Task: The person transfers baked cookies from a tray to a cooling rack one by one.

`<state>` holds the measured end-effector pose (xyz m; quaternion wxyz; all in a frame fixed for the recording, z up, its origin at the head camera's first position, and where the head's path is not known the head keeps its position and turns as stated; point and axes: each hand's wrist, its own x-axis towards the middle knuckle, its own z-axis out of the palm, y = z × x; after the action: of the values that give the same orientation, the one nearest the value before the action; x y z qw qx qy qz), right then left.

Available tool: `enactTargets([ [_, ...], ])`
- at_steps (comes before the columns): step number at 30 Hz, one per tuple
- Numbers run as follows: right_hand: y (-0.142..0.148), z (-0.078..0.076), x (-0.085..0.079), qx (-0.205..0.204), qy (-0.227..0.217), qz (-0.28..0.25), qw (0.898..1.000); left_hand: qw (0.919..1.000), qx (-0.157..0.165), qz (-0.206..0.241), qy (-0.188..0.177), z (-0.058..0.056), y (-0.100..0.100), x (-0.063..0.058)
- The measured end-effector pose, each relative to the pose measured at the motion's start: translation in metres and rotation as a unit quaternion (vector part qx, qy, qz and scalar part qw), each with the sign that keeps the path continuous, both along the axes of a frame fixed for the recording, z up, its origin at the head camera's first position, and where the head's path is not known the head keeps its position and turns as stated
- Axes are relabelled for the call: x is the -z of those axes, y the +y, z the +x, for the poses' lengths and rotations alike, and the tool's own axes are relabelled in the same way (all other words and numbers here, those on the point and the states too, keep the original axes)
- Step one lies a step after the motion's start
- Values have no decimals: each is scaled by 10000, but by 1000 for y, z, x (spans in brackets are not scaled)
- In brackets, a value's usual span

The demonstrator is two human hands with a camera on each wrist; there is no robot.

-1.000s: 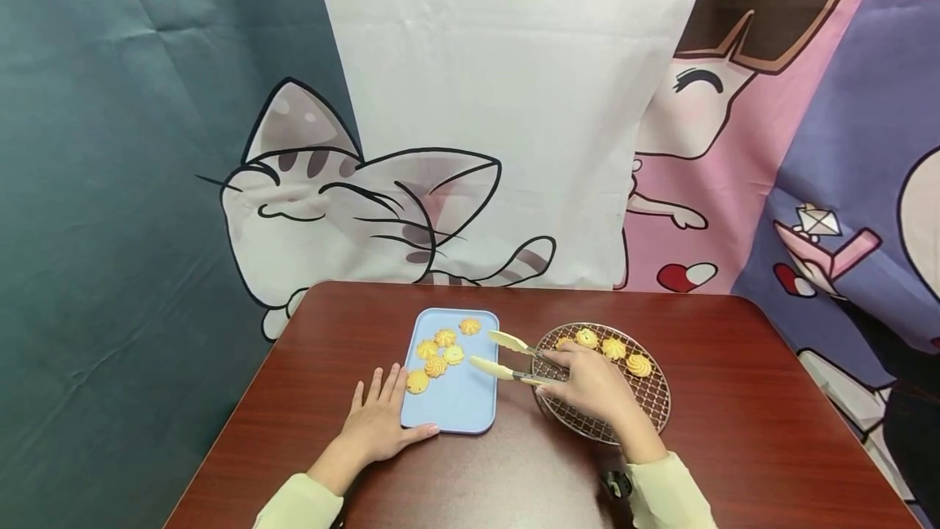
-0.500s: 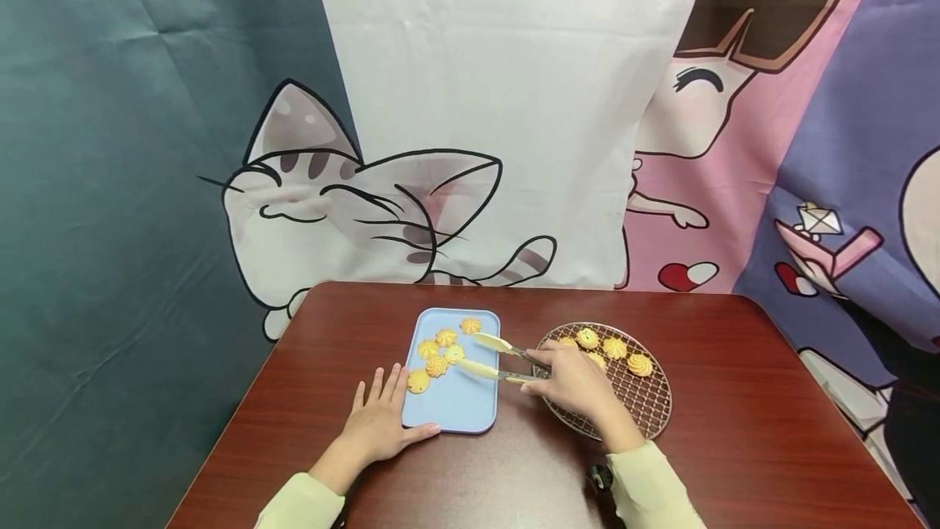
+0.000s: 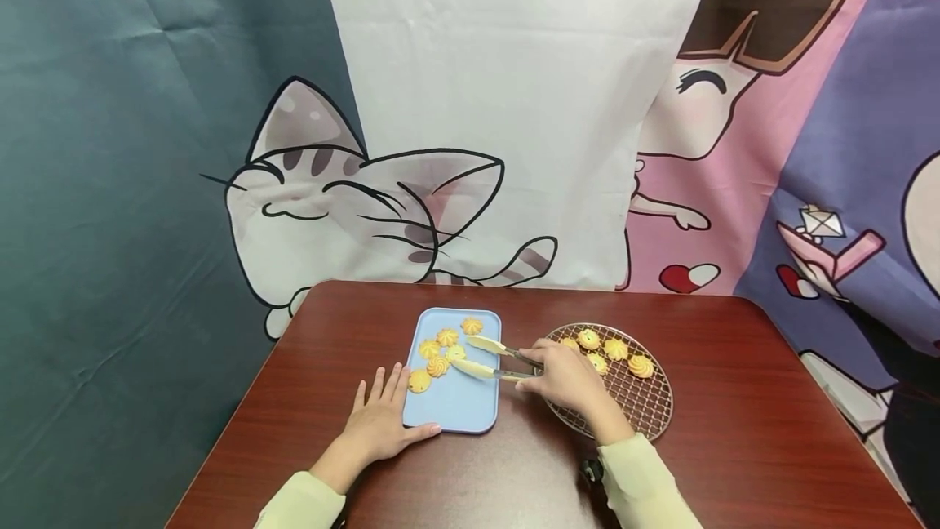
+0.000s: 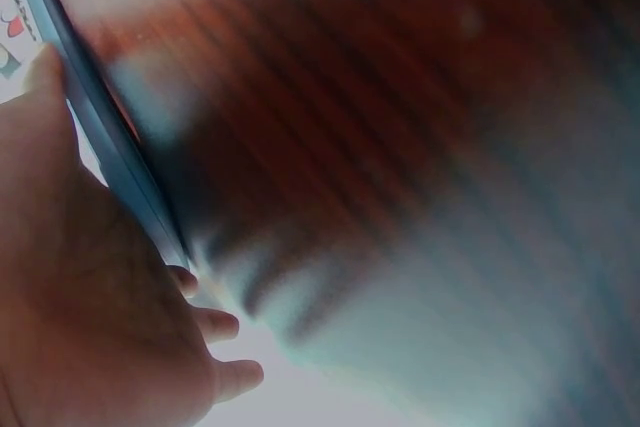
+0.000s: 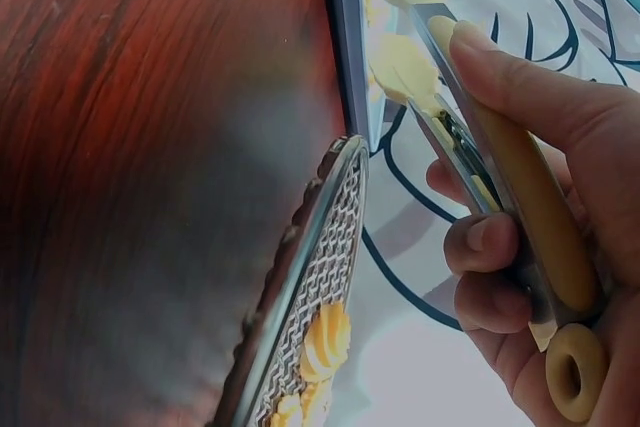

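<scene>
Over the right side of the blue tray (image 3: 454,412), the tongs (image 3: 477,369) point left with tips apart, gripped by the right hand (image 3: 567,380). At the tray's near left corner, the left hand (image 3: 378,424) rests with fingers straight and spread. Cookies (image 3: 437,366) lie on the tray and on the round rack (image 3: 642,408) to its right.

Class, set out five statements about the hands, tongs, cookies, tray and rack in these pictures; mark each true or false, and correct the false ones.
1. The right hand holds the tongs. True.
2. Cookies lie on both the blue tray and the wire rack. True.
3. The tongs' tips are pressed together. False: they stand apart.
4. The left hand grips a cookie. False: it lies spread at the tray's edge.
5. The rack is round. True.
</scene>
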<state>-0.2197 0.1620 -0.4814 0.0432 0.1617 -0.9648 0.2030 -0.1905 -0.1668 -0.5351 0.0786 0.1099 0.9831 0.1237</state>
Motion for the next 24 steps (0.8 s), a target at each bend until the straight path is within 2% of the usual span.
enactTargets([
  [24, -5, -6, 1, -103, -110, -20, 9999, 10000, 3, 14, -30, 0, 0, -3],
])
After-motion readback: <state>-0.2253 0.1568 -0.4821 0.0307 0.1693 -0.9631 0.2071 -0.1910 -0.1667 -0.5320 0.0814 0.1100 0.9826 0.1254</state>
